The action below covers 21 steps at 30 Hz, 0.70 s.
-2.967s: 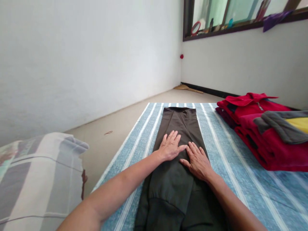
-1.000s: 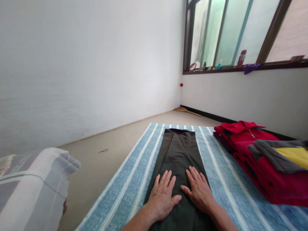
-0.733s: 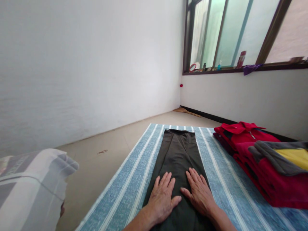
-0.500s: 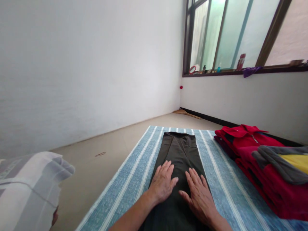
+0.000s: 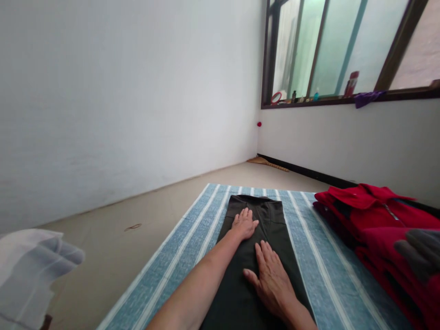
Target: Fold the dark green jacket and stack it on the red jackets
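Observation:
A dark olive pair of trousers lies folded lengthwise on a blue-and-white striped mat, waistband at the far end. My left hand lies flat and open near the waistband, arm stretched out. My right hand rests flat and open on the trousers, closer to me. Neither hand holds anything.
A pile of red garments with a grey piece on top sits on the mat at the right. A pale striped cloth bundle is at the lower left on the bare floor. A window sill carries small items.
My left hand has slid away from me along the trousers toward the waistband. My right hand stayed near the middle. The view has shifted slightly to the left.

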Each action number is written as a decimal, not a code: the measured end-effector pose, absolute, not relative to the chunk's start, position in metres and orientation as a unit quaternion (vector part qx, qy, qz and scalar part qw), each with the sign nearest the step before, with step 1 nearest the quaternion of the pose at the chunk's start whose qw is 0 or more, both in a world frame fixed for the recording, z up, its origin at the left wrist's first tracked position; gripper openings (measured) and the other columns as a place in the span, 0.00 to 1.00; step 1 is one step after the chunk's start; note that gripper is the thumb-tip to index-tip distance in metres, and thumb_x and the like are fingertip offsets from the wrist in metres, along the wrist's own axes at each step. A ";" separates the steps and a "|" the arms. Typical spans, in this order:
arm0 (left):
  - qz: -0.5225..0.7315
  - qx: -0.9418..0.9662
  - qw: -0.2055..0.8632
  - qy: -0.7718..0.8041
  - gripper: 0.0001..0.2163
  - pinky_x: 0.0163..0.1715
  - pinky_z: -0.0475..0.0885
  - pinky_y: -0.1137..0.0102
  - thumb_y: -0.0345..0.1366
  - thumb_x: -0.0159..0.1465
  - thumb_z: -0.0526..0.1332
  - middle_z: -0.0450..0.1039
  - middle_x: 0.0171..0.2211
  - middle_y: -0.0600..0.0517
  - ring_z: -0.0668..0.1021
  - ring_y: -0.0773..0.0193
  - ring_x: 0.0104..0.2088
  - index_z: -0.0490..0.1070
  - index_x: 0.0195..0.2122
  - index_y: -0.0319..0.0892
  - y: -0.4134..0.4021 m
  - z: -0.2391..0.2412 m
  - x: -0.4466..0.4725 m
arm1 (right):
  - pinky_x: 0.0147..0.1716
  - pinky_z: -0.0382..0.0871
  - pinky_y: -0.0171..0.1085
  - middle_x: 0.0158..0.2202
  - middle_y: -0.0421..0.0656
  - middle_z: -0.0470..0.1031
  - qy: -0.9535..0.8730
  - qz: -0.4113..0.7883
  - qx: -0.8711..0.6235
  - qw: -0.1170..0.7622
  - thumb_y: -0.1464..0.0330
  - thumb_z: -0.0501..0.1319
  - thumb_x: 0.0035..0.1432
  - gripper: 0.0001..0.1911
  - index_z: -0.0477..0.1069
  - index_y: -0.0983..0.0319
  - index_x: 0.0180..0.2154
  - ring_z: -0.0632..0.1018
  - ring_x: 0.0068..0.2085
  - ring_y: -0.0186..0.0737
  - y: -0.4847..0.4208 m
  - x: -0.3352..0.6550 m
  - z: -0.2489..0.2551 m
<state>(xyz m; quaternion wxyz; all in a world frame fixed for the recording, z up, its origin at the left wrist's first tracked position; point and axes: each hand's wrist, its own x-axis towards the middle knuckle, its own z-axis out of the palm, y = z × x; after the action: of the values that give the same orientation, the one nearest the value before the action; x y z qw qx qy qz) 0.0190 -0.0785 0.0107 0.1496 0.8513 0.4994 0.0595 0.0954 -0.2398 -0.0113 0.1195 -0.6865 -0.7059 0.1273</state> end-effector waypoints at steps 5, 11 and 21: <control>0.120 0.847 0.145 0.498 0.22 0.60 0.53 0.62 0.38 0.66 0.49 0.51 0.64 0.38 0.55 0.57 0.64 0.57 0.59 0.33 -0.057 0.001 0.023 | 0.62 0.43 0.49 0.66 0.55 0.43 -0.698 0.130 -0.689 0.143 0.45 0.41 0.61 0.43 0.48 0.71 0.63 0.46 0.65 0.51 -0.241 0.095 -0.012; 0.212 0.801 0.128 0.545 0.14 0.55 0.62 0.63 0.29 0.63 0.56 0.66 0.54 0.43 0.68 0.60 0.55 0.66 0.51 0.37 -0.031 0.001 0.029 | 0.63 0.43 0.49 0.66 0.55 0.43 -0.694 0.132 -0.690 0.155 0.45 0.41 0.61 0.43 0.49 0.71 0.63 0.46 0.65 0.51 -0.242 0.095 -0.012; 0.290 0.723 0.190 0.597 0.13 0.42 0.73 0.60 0.38 0.65 0.58 0.71 0.45 0.47 0.75 0.60 0.42 0.68 0.47 0.39 0.006 0.002 0.043 | 0.62 0.44 0.49 0.66 0.53 0.43 -0.691 0.133 -0.688 0.175 0.45 0.41 0.61 0.42 0.50 0.69 0.63 0.47 0.65 0.51 -0.240 0.096 -0.016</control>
<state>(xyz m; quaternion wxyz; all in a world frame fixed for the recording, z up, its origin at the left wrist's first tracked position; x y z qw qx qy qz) 0.0430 0.0060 0.0016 0.1903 0.7232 0.5972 0.2900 0.0962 -0.2402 -0.0164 0.1748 -0.6882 -0.6914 0.1335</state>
